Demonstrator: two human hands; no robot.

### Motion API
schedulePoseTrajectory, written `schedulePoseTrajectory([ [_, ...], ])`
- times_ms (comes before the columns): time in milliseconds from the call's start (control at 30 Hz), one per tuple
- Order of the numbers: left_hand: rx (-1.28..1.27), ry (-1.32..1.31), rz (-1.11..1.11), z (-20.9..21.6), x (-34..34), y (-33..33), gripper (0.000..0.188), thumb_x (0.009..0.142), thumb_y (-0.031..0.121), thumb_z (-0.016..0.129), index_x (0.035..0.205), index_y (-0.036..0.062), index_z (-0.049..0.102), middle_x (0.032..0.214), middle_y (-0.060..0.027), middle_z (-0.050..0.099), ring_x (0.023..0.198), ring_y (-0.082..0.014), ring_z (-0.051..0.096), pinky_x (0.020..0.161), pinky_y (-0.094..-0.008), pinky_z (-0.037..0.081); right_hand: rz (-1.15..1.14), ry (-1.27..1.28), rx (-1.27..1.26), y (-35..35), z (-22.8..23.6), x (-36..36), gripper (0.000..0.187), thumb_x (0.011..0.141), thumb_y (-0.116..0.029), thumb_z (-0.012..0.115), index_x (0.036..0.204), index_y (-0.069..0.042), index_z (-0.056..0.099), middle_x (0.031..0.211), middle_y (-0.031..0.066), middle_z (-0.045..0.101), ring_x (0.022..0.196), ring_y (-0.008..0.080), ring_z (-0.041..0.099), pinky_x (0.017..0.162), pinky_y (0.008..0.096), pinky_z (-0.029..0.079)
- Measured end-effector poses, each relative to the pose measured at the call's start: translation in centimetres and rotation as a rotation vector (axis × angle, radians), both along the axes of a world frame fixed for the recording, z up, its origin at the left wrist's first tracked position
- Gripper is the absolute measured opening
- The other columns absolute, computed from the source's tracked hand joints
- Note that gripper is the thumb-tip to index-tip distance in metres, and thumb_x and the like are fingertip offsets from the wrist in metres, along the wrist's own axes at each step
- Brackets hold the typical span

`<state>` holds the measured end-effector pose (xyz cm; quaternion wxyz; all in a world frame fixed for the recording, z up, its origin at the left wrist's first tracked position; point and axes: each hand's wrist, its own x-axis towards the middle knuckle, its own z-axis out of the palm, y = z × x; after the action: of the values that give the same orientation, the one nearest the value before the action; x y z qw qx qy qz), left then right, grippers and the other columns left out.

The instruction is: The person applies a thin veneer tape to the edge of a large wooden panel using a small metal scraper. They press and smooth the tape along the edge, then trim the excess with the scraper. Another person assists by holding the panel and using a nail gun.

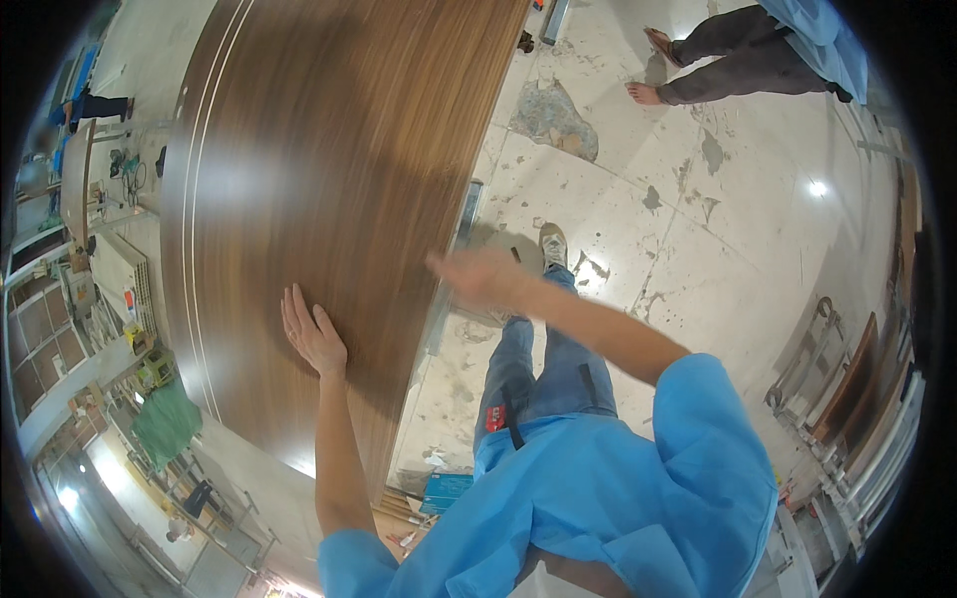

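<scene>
A large brown wood-grain panel [299,199] with two pale lines along its left side lies in front of me. My left hand [315,334] rests flat on it, fingers stretched out and slightly apart, holding nothing. Over the panel's right edge is my right hand [480,277], smeared by motion. Its fingertips point toward the panel, and its grip is too blurred to make out. A small dark tip [515,255] shows just above that hand; whether it belongs to something held I cannot tell.
Another person's bare foot [646,93] stands on the worn pale floor [688,219] at the far right. A metal support [469,214] shows beneath the panel's right edge. Boards [852,389] lean along the right wall. A green cloth [166,421] and stacked sheets [122,274] are left.
</scene>
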<state>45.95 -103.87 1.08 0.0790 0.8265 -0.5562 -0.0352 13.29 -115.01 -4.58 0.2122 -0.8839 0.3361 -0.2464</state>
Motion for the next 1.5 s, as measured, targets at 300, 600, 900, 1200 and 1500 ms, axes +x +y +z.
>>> schedulePoseTrajectory([
  [300,-0.050,0.004,-0.008,-0.4,0.0,0.0,0.055,0.110,0.035,0.036,0.160,0.0127,0.040,0.165,-0.0133,0.038,0.154,-0.0332,0.029,0.126,-0.0500,0.022,-0.353,-0.031,-0.165,-7.7,-3.8,-2.0,0.044,0.095,-0.012,0.057,0.138,-0.004,0.058,0.106,0.0131,0.069,0.095,0.0315,0.070,0.073,0.0424,0.059],
  [600,-0.026,-0.004,0.003,-0.3,-0.1,-0.2,0.055,0.110,0.036,0.036,0.160,0.0129,0.040,0.166,-0.0117,0.037,0.154,-0.0330,0.030,0.125,-0.0498,0.022,-0.135,0.029,-0.056,-5.4,0.7,-1.4,0.045,0.092,-0.010,0.060,0.136,-0.004,0.058,0.104,0.0125,0.070,0.093,0.0266,0.072,0.064,0.0401,0.059],
  [900,-0.008,-0.046,-0.002,-0.1,-0.2,-0.3,0.054,0.109,0.031,0.038,0.158,0.0098,0.043,0.164,-0.0134,0.039,0.153,-0.0333,0.032,0.125,-0.0498,0.024,0.147,0.052,0.126,4.4,0.4,1.2,0.045,0.094,-0.009,0.057,0.136,0.006,0.055,0.097,0.0127,0.067,0.087,0.0279,0.070,0.069,0.0375,0.060],
  [1200,0.008,-0.020,0.033,0.1,-0.3,-0.5,0.054,0.109,0.032,0.038,0.157,0.0075,0.043,0.163,-0.0150,0.040,0.153,-0.0346,0.032,0.124,-0.0500,0.024,-0.669,-0.322,-0.067,-30.2,-2.3,-10.4,0.022,0.099,-0.021,0.064,0.113,-0.007,0.075,0.103,0.0177,0.072,0.092,0.0388,0.070,0.081,0.0467,0.057],
  [1500,-0.015,-0.023,-0.007,-0.3,0.2,-0.2,0.055,0.108,0.030,0.039,0.157,0.0060,0.043,0.162,-0.0175,0.040,0.151,-0.0376,0.033,0.124,-0.0516,0.024,-0.662,-0.461,-0.001,-30.0,-3.9,-10.0,0.024,0.100,-0.024,0.064,0.114,-0.008,0.076,0.095,0.0162,0.073,0.079,0.0322,0.071,0.071,0.0406,0.057],
])
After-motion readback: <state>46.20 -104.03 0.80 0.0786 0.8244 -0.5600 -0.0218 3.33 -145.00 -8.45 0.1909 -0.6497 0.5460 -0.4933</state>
